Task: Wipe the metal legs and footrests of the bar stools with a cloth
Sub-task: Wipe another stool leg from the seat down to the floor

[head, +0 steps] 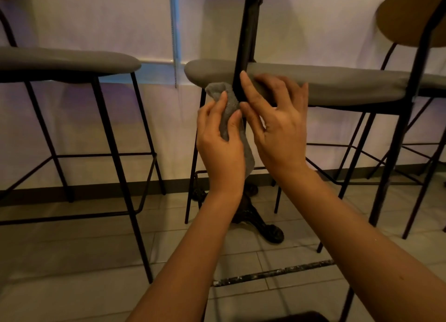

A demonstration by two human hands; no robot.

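A grey cloth (231, 102) is wrapped against a black upright metal post (248, 32) in the middle of the view. My left hand (220, 143) pinches the cloth between thumb and fingers, left of the post. My right hand (275, 121) lies with straight fingers along the post's right side, its fingertips near the cloth. Behind the post is the grey seat of a bar stool (337, 85) with thin black legs and a footrest bar (272, 273) low in front. A second bar stool (60, 61) stands at the left.
The post ends in an ornate black cast base (260, 222) on the tiled floor (72, 261). A pale wall with a hanging blind chain (174, 44) lies behind. A tan round stool back (410, 15) is at the upper right, with more thin legs below it.
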